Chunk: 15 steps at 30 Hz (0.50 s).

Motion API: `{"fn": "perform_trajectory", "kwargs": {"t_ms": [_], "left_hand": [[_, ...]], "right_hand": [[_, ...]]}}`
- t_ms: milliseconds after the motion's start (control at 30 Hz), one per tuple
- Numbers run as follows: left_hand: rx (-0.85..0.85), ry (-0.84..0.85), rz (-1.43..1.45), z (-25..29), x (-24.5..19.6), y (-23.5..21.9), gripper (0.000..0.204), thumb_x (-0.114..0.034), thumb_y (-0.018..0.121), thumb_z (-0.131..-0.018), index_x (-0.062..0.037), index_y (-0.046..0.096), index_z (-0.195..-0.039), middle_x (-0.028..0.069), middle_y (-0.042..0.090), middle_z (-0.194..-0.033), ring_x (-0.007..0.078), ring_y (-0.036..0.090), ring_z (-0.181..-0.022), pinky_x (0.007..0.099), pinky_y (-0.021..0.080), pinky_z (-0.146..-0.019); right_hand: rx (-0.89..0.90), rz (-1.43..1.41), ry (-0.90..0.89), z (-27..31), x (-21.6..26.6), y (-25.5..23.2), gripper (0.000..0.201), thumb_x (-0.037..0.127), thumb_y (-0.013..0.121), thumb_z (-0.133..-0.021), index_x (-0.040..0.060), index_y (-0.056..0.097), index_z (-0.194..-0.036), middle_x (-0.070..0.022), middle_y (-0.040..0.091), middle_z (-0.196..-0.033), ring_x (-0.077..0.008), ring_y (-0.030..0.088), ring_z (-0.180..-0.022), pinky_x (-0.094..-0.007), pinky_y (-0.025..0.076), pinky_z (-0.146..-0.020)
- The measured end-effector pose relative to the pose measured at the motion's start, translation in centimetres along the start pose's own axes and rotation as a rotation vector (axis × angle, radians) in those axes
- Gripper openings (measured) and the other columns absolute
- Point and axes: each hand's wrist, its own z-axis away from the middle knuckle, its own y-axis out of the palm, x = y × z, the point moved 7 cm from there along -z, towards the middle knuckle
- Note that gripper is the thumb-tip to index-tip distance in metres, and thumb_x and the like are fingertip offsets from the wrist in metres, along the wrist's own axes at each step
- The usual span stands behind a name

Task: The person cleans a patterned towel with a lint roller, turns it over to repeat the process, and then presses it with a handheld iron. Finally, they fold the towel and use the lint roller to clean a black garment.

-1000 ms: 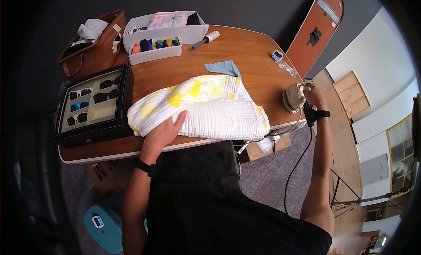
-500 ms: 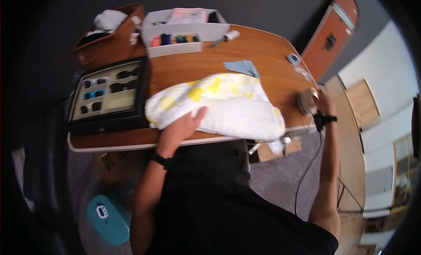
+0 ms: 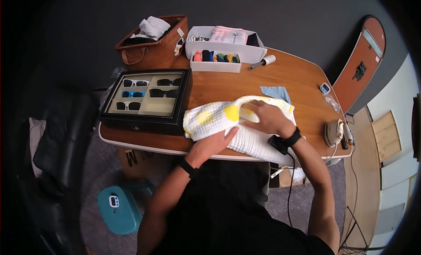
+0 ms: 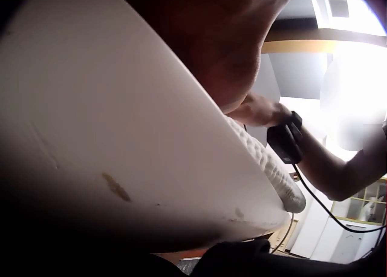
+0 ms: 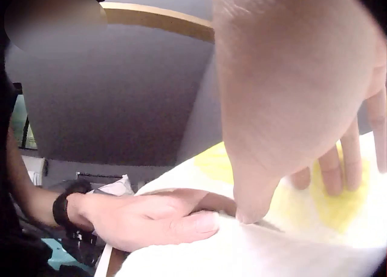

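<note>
- Spreading across the middle, the wooden table (image 3: pixel 219 90) carries most of the things.
- Leaning at the far right, a reddish board (image 3: pixel 359 66) with a rounded top stands beyond the table.
- Brown basket (image 3: pixel 153 60), far left: pale and dark fabric lies inside.
- Black case (image 3: pixel 144 124), left, near the near edge: five pairs of glasses sit in its compartments.
- White cloth with yellow spots (image 3: pixel 204 120), near the middle: it lies folded and creased, just right of the case, with its right part reaching the near edge.
- White box (image 3: pixel 253 53), far side, right of the basket: folded pink-and-white fabric shows in it.
- Left hand (image 3: pixel 210 147), at the cloth's near side: the thumb lies extended on the white layer, the fingers run under the spotted layer, and no curled grip shows.
- Right hand (image 3: pixel 272 119), over the cloth: open, fingers apart and reaching down to the spotted layer, gripping nothing visible.
- Small white box (image 3: pixel 217 67), in front of the larger one: it holds rolled coloured fabric.
- Beige device (image 3: pixel 333 133), near right corner.
- Blue-grey piece (image 3: pixel 275 93), just beyond the cloth.
</note>
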Motion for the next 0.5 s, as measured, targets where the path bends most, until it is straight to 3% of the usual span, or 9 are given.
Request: {"fn": "perform_trajectory", "kwargs": {"t_ms": [100, 133, 200, 300, 433, 500], "left_hand": [[0.017, -0.035, -0.037, 0.2, 0.5, 0.2, 0.051, -0.038, 0.058, -0.101, 0.0034, 0.059, -0.130, 0.0265, 0.062, -0.127, 0.0467, 0.055, -0.119, 0.0508, 0.040, -0.106], [0.025, -0.051, -0.037, 0.5, 1.0, 0.6, 0.052, -0.040, 0.057, -0.102, 0.0039, 0.059, -0.129, 0.0268, 0.062, -0.126, 0.0476, 0.054, -0.118, 0.0512, 0.040, -0.106], [0.051, -0.058, -0.032, 0.5, 0.8, 0.4, 0.053, -0.041, 0.056, -0.102, 0.0043, 0.059, -0.129, 0.0273, 0.062, -0.126, 0.0478, 0.054, -0.118, 0.0510, 0.041, -0.105], [0.023, -0.046, -0.040, 0.8, 0.9, 0.7, 0.056, -0.043, 0.055, -0.102, 0.0055, 0.059, -0.129, 0.0287, 0.061, -0.128, 0.0481, 0.054, -0.120, 0.0502, 0.041, -0.106], [0.075, -0.103, 0.038, 0.7, 1.0, 0.8, 0.058, -0.044, 0.056, -0.102, 0.0057, 0.057, -0.133, 0.0292, 0.060, -0.131, 0.0480, 0.053, -0.122, 0.0487, 0.040, -0.108], [0.027, -0.059, 0.038, 0.8, 1.1, 1.0, 0.058, -0.043, 0.056, -0.102, 0.0058, 0.057, -0.133, 0.0295, 0.059, -0.132, 0.0481, 0.053, -0.123, 0.0491, 0.039, -0.108]], "right_hand": [[-0.075, 0.154, 0.004, -4.1, 0.7, 2.2, 0.047, 0.043, 0.071, -0.086, 0.0033, 0.068, -0.111, -0.0177, 0.070, -0.111, -0.0350, 0.070, -0.099, -0.0467, 0.058, -0.082], [-0.080, 0.155, 0.000, -5.0, 0.2, 3.0, 0.047, 0.043, 0.071, -0.086, 0.0033, 0.068, -0.111, -0.0177, 0.070, -0.111, -0.0350, 0.070, -0.099, -0.0467, 0.058, -0.082], [0.078, 0.266, 0.120, -6.4, -1.2, 5.2, 0.043, 0.040, 0.071, -0.083, 0.0015, 0.069, -0.102, -0.0176, 0.072, -0.103, -0.0342, 0.072, -0.093, -0.0462, 0.058, -0.080], [0.145, 0.211, 0.225, -5.7, -2.6, 5.7, 0.036, 0.034, 0.070, -0.084, 0.0030, 0.070, -0.102, -0.0178, 0.072, -0.099, -0.0347, 0.073, -0.090, -0.0449, 0.058, -0.079], [0.142, 0.305, 0.165, -3.3, -5.2, 5.7, 0.023, 0.018, 0.064, -0.082, 0.0028, 0.069, -0.098, -0.0189, 0.072, -0.099, -0.0362, 0.072, -0.091, -0.0456, 0.057, -0.079], [0.137, 0.269, 0.002, -2.6, -6.9, 5.7, 0.021, 0.016, 0.065, -0.078, 0.0051, 0.070, -0.095, -0.0183, 0.072, -0.096, -0.0364, 0.071, -0.091, -0.0459, 0.056, -0.079]]}}
